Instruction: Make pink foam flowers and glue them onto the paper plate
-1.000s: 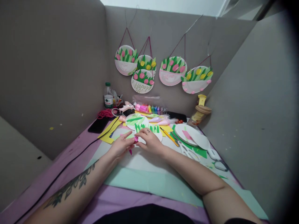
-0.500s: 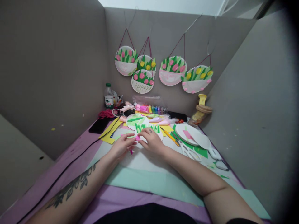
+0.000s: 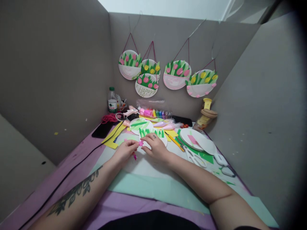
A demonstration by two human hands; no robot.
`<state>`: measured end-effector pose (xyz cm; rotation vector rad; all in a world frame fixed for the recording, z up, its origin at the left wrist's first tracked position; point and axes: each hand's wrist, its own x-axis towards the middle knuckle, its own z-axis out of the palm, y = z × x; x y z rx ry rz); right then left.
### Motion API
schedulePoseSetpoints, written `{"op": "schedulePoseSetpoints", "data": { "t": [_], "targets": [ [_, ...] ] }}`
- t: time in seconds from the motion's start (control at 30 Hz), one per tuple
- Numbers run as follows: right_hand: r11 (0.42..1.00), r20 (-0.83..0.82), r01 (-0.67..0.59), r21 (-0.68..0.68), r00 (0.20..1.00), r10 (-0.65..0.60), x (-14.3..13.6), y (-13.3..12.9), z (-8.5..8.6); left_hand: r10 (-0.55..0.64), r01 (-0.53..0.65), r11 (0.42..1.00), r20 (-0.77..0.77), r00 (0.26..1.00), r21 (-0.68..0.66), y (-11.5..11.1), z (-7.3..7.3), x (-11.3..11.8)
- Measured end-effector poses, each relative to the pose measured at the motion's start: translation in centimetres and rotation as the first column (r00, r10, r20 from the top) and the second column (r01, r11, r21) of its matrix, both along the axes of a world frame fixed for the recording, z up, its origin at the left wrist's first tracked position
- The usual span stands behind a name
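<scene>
A small, bright pink flower-like piece (image 3: 141, 143) is between my two hands above the white work surface. My left hand (image 3: 127, 150) pinches its left side between thumb and fingertips. From the right, my right hand (image 3: 154, 146) has thumb and forefinger curled about the same piece. A magenta pointed tip (image 3: 134, 156), perhaps of a marker, sticks out below my left hand; the rest is hidden. Just behind my hands lies a white paper plate (image 3: 163, 139) with a row of green paper leaves (image 3: 151, 132).
To the right are a yellow craft knife (image 3: 176, 143), white-handled scissors (image 3: 195, 159) and stacked paper plates (image 3: 209, 146). A glue gun (image 3: 131, 111) and coloured tubes (image 3: 153, 112) lie behind. A black cable (image 3: 79, 164) crosses the left side. Decorated plates (image 3: 177, 81) hang on the wall.
My left fingers have drawn closer together on the pink piece. My right hand stays almost in place, and the whole view has shifted slightly.
</scene>
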<state>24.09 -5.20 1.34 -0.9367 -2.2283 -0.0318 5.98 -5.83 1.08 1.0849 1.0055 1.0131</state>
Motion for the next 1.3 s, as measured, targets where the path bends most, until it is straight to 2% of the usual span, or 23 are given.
{"op": "schedulePoseSetpoints", "data": {
  "t": [0.43, 0.53, 0.6, 0.67, 0.8, 0.9, 1.0, 1.1, 1.17, 1.3],
  "targets": [
    [1.0, -0.016, -0.007, -0.002, 1.0, 0.007, -0.1, 0.0, -0.2, -0.031, 0.032, 0.999, 0.024, 0.999, -0.04, 0.1, -0.2, 0.0],
    [0.999, -0.049, -0.01, -0.049, 0.999, 0.008, -0.2, -0.1, -0.1, -0.032, 0.032, 0.999, -0.003, 0.999, -0.02, 0.1, -0.2, -0.1],
    [0.992, -0.113, -0.001, -0.127, 0.993, -0.013, -0.2, 0.0, 0.0, -0.008, 0.008, 1.0, -0.03, 1.0, 0.009, 0.2, -0.3, -0.1],
    [0.969, -0.203, 0.003, -0.248, 0.978, -0.055, -0.2, 0.2, 0.1, 0.012, -0.01, 0.999, -0.051, 0.999, 0.038, 0.2, -0.4, -0.1],
    [0.877, -0.329, -0.037, -0.479, 0.934, -0.141, -0.3, 0.8, 0.1, 0.002, 0.002, 0.998, -0.071, 0.997, 0.057, 0.2, -0.4, -0.2],
    [0.816, -0.369, -0.08, -0.573, 0.914, -0.17, -0.4, 1.0, 0.0, 0.0, 0.004, 0.998, -0.071, 0.997, 0.058, 0.2, -0.3, -0.1],
    [0.785, -0.388, -0.105, -0.611, 0.904, -0.18, -0.7, 0.9, -0.1, -0.006, 0.011, 0.998, -0.074, 0.997, 0.058, 0.2, -0.5, 0.0],
    [0.787, -0.401, -0.112, -0.607, 0.898, -0.182, -0.7, 0.9, 0.0, 0.006, -0.001, 0.998, -0.076, 0.997, 0.061, 0.3, -0.9, -0.1],
    [0.804, -0.413, -0.104, -0.585, 0.892, -0.185, -0.6, 1.1, 0.3, 0.063, -0.056, 0.995, -0.077, 0.995, 0.086, 0.6, -1.0, -0.5],
    [0.856, -0.448, -0.049, -0.514, 0.867, -0.219, 0.5, 1.9, 1.2, 0.212, -0.183, 0.962, -0.131, 0.968, 0.201, 3.3, 0.3, -2.2]
  ]
}}
